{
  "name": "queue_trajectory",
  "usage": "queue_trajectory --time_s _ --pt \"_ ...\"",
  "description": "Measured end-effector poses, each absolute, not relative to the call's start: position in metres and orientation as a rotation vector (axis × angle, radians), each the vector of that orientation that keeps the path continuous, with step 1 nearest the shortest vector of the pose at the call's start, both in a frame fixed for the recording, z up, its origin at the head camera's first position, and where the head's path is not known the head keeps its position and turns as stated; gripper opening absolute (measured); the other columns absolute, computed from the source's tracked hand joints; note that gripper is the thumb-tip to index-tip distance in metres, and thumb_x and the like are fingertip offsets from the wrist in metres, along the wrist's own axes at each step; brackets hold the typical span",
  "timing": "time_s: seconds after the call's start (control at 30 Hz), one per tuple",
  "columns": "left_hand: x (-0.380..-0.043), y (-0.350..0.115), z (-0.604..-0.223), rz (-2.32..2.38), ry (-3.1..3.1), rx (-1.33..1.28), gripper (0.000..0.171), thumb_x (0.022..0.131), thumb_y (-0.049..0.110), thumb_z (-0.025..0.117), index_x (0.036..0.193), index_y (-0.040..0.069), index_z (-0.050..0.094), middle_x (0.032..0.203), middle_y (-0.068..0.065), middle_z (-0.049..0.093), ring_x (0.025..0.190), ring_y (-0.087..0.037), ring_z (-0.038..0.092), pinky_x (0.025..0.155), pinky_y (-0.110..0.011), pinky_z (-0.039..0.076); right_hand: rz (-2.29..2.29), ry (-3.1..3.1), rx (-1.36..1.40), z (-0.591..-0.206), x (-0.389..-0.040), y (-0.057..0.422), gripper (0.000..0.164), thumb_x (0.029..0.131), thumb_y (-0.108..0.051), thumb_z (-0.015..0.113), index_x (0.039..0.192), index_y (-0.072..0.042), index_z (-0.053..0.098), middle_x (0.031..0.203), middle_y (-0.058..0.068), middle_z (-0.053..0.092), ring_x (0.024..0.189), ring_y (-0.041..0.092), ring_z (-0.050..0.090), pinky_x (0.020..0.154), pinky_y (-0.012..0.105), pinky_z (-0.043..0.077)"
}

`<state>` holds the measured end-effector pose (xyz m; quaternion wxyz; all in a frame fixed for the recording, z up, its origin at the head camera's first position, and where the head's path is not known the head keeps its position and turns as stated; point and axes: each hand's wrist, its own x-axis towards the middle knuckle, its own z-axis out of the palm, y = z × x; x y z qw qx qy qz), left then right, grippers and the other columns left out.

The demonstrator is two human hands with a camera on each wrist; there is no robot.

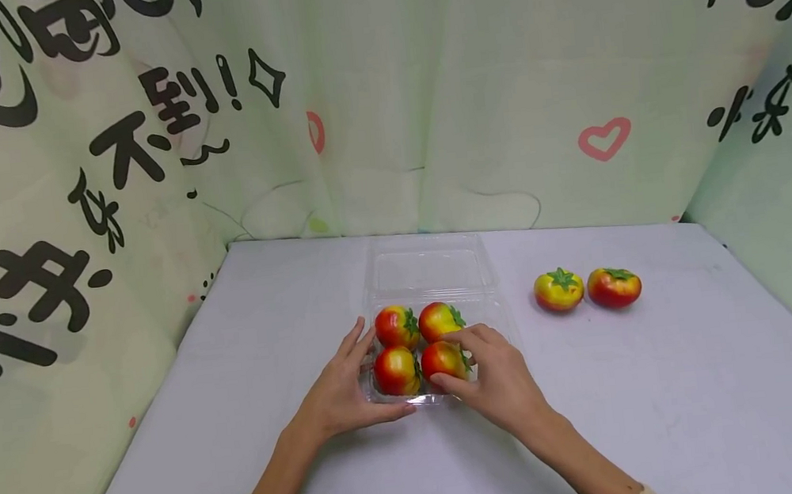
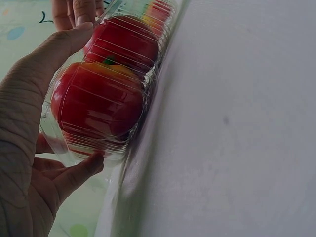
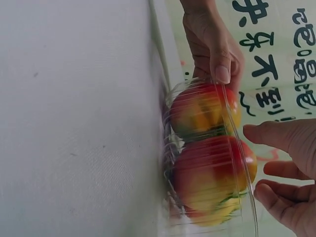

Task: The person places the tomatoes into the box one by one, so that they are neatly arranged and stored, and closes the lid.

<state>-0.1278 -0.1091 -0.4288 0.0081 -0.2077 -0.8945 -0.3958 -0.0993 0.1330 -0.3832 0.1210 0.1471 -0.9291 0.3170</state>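
An open clear plastic box (image 1: 421, 400) holds several red-and-yellow tomatoes with green leafy tops, set in two rows. My left hand (image 1: 334, 392) grips its near left corner, thumb along the front and fingers up the left side. In the left wrist view, two tomatoes (image 2: 98, 98) show through the ribbed wall between that thumb and the fingers. My right hand (image 1: 494, 377) curves over the near right tomato (image 1: 443, 360), thumb on its near left edge and fingers on its far side. In the right wrist view, those fingertips (image 3: 266, 195) are right at the box rim.
Two more tomatoes, one yellower (image 1: 558, 290) and one redder (image 1: 614, 287), sit side by side on the white table (image 1: 668, 396) to the right. The box's clear lid (image 1: 430, 267) lies folded back behind it. A printed curtain (image 1: 497, 110) encloses the table's back and sides.
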Motion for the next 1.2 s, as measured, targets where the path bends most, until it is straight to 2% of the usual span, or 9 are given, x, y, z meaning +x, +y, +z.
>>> queue_trajectory --time_s 0.13,0.37,0.73,1.2 --pt "-0.128 -0.109 -0.430 -1.241 -2.787 -0.653 0.113 0.068 0.054 0.091 0.158 0.008 0.039 0.168 -0.014 0.024 0.137 -0.030 0.054 0.102 -0.050 0.053 0.955 -2.700 0.437 -0.382 -0.099 0.137 0.051 0.076 -0.021 0.093 0.120 -0.008 0.072 0.110 0.008 0.069 0.089 0.023 0.064 0.076 0.038 0.063" --pt "-0.129 -0.109 -0.430 -1.242 -2.773 -0.665 0.113 0.068 0.053 0.091 0.158 0.007 0.039 0.168 -0.014 0.025 0.137 -0.030 0.054 0.102 -0.050 0.052 0.960 -2.683 0.421 -0.382 -0.100 0.148 0.051 0.078 -0.022 0.091 0.122 -0.007 0.070 0.115 0.011 0.069 0.098 0.030 0.066 0.080 0.045 0.063" --pt "-0.130 -0.110 -0.429 -1.264 -2.779 -0.669 0.114 0.068 0.053 0.091 0.158 0.008 0.038 0.169 -0.012 0.023 0.137 -0.027 0.055 0.105 -0.049 0.050 0.884 -2.596 0.391 -0.386 -0.107 0.169 0.047 0.078 -0.019 0.090 0.119 -0.005 0.071 0.110 0.013 0.070 0.100 0.033 0.065 0.082 0.048 0.060" --pt "-0.128 -0.110 -0.429 -1.264 -2.778 -0.667 0.114 0.068 0.052 0.091 0.158 0.007 0.038 0.168 -0.015 0.024 0.137 -0.029 0.055 0.103 -0.050 0.052 0.870 -2.580 0.319 -0.389 -0.119 0.187 0.044 0.081 -0.018 0.088 0.118 -0.001 0.071 0.111 0.018 0.070 0.099 0.037 0.065 0.082 0.052 0.060"
